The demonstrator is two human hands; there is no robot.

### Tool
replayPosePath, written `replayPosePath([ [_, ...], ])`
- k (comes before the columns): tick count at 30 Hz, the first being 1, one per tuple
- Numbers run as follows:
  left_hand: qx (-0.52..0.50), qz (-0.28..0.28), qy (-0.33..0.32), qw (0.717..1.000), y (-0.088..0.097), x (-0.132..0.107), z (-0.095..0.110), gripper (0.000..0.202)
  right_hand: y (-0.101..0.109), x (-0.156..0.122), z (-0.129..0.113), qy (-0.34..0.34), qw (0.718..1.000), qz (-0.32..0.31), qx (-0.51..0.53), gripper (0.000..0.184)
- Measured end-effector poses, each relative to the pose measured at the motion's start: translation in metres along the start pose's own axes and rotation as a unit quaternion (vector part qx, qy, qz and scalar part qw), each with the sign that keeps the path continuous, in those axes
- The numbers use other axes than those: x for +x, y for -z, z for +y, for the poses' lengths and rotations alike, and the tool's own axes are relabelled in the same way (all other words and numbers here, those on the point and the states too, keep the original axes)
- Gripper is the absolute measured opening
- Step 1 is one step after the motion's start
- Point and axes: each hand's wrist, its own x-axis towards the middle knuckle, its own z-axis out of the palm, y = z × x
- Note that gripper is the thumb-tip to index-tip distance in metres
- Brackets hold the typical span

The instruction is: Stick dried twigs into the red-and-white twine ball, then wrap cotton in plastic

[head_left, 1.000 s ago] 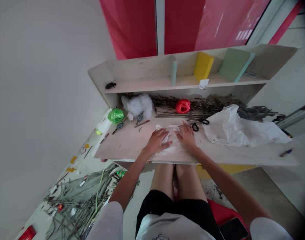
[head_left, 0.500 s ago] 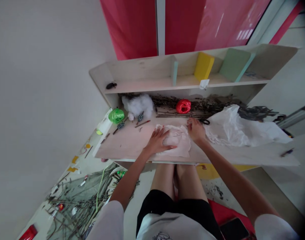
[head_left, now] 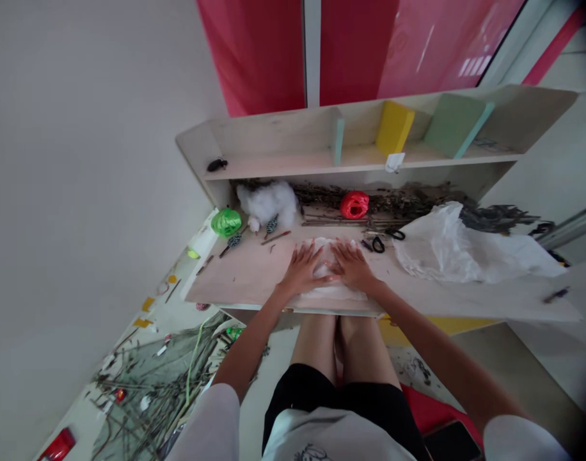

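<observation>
A thin white crumpled sheet [head_left: 332,292] lies on the desk top in front of me; whether it is paper or plastic I cannot tell. My left hand [head_left: 303,269] rests flat on its left side with the fingers spread. On its right side lies my right hand [head_left: 351,264], fingers stretched out, the two hands almost meeting in the middle. Just right of that hand are black-handled scissors [head_left: 378,244], touching nothing I can see. A second black handle loop [head_left: 395,234] lies a little farther back.
A large white crumpled sheet [head_left: 470,250] covers the desk's right part. Behind are a red twine roll [head_left: 354,205], bundled dry twigs [head_left: 393,202], white stuffing [head_left: 269,203] and a green twine roll [head_left: 226,222]. Many sticks [head_left: 149,390] cover the floor at lower left.
My right hand has moved left from beside the scissors onto the white sheet and now lies flat. The scissors are uncovered. My left hand stays in place.
</observation>
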Motion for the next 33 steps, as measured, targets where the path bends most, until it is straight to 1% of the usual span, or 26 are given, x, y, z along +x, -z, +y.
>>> replayPosePath([
  [3,-0.02,-0.002,0.021,1.0,0.001,0.001,-0.003,0.067,0.006,0.001,-0.001,0.009,1.0,-0.01,-0.009,0.065],
  [5,-0.029,-0.004,0.023,0.999,0.0,0.002,-0.004,0.057,0.012,0.003,-0.001,0.02,1.0,-0.021,-0.011,0.068],
  [8,-0.008,0.008,0.044,0.999,-0.004,0.004,-0.002,0.057,0.017,0.008,0.002,0.021,0.999,-0.041,-0.008,0.072],
  [11,0.008,0.036,0.095,0.995,-0.006,0.004,-0.001,0.058,0.018,0.011,0.003,0.006,0.999,-0.044,-0.005,0.071],
  [13,-0.016,0.068,0.122,0.99,-0.006,0.004,-0.003,0.055,0.016,0.012,0.002,-0.011,0.999,-0.043,-0.01,0.07],
  [15,-0.069,0.115,0.135,0.982,-0.005,0.003,-0.007,0.053,0.015,0.012,0.002,-0.024,0.999,-0.044,-0.015,0.07],
  [16,-0.106,0.145,0.14,0.974,-0.005,0.003,-0.01,0.052,0.014,0.013,0.002,-0.028,0.998,-0.047,-0.012,0.07],
  [17,-0.153,0.184,0.147,0.96,-0.005,0.002,-0.013,0.052,0.014,0.013,0.003,-0.031,0.998,-0.047,-0.002,0.069],
  [18,-0.201,0.229,0.156,0.94,-0.005,0.002,-0.016,0.051,0.015,0.014,0.005,-0.034,0.998,-0.041,0.014,0.068],
  [20,-0.281,0.312,0.172,0.891,-0.007,0.001,-0.021,0.052,0.019,0.016,0.009,-0.048,0.997,0.001,0.062,0.066],
  [21,-0.305,0.341,0.177,0.871,-0.008,0.001,-0.023,0.054,0.021,0.018,0.012,-0.058,0.994,0.038,0.089,0.065],
  [22,-0.319,0.36,0.178,0.858,-0.01,0.002,-0.025,0.055,0.024,0.021,0.015,-0.072,0.987,0.084,0.115,0.065],
  [23,-0.326,0.372,0.174,0.852,-0.011,0.002,-0.026,0.055,0.028,0.025,0.018,-0.085,0.977,0.134,0.141,0.065],
  [25,-0.336,0.383,0.16,0.845,-0.012,0.002,-0.026,0.053,0.034,0.032,0.023,-0.111,0.95,0.228,0.182,0.062],
  [27,-0.347,0.394,0.146,0.838,-0.012,0.002,-0.025,0.049,0.038,0.04,0.027,-0.131,0.925,0.295,0.2,0.057],
  [30,-0.344,0.412,0.14,0.832,-0.01,0.002,-0.022,0.046,0.036,0.049,0.031,-0.155,0.898,0.36,0.198,0.052],
  [33,-0.303,0.418,0.129,0.846,-0.007,0.004,-0.019,0.042,0.027,0.05,0.033,-0.176,0.877,0.405,0.189,0.052],
])
